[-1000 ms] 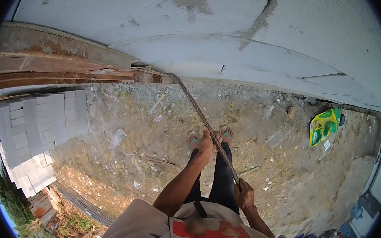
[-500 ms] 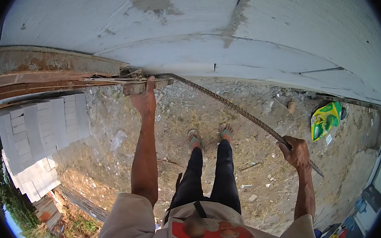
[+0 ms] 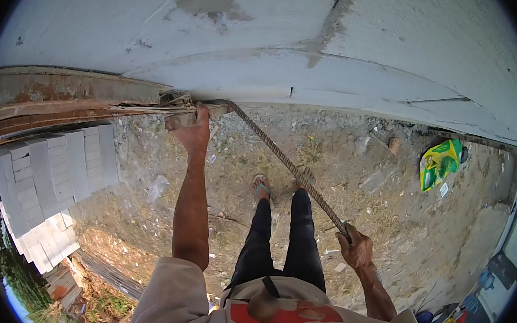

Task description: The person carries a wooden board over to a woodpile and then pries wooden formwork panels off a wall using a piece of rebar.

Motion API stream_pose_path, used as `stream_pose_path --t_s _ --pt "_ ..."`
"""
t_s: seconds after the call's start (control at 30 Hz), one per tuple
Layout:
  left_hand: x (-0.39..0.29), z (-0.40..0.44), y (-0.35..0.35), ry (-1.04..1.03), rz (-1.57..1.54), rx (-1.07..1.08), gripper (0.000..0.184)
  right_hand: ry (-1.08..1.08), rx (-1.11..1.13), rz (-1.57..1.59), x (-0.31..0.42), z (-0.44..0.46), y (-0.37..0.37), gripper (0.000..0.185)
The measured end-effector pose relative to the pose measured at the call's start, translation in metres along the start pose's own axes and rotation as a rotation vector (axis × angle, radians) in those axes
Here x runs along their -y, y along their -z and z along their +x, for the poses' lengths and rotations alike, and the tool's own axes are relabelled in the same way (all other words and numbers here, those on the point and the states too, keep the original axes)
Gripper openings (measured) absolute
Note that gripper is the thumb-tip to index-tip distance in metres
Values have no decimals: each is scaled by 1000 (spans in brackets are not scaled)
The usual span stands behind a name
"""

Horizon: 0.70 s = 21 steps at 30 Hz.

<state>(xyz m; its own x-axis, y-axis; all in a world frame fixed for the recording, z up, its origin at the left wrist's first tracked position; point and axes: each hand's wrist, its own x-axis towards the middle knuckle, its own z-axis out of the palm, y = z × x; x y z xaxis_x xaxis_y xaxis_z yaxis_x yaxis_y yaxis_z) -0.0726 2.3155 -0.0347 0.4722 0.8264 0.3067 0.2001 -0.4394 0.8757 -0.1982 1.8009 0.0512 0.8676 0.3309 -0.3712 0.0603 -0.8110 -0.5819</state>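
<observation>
My right hand [image 3: 358,249] is closed around the lower part of a ribbed steel rebar [image 3: 282,156]. The bar slants up and to the left, and its upper end bends near the wall beside a short wooden block [image 3: 220,109]. On that block my left hand [image 3: 193,133] is closed, thumb on top and the other fingers hidden beneath or behind it. The block sits at the end of timber formwork boards [image 3: 54,114] fixed along the wall. What the bar's far end hooks into is hidden.
A pale block wall [image 3: 300,76] runs across the top. Stacked light blocks [image 3: 59,171] stand at left. A yellow-green bag [image 3: 441,164] lies on the ground at right, near the wall. Rubble and dry grass surround my sandalled feet [image 3: 261,185].
My right hand has swung left and down toward my body, bringing the rebar to a steeper slant. My left hand stays on the wooden block.
</observation>
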Motion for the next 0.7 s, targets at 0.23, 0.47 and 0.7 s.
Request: stream_pose_path --t_s 0.23,0.47,0.7 --pt "-2 -2 2 105 -189 37 53 -82 127 167 38 -30 -95 37" --pt "39 -2 13 101 -82 57 57 -12 218 -137 28 114 89 38" --pt "44 -3 19 -84 61 50 58 72 236 -273 53 148 134 40"
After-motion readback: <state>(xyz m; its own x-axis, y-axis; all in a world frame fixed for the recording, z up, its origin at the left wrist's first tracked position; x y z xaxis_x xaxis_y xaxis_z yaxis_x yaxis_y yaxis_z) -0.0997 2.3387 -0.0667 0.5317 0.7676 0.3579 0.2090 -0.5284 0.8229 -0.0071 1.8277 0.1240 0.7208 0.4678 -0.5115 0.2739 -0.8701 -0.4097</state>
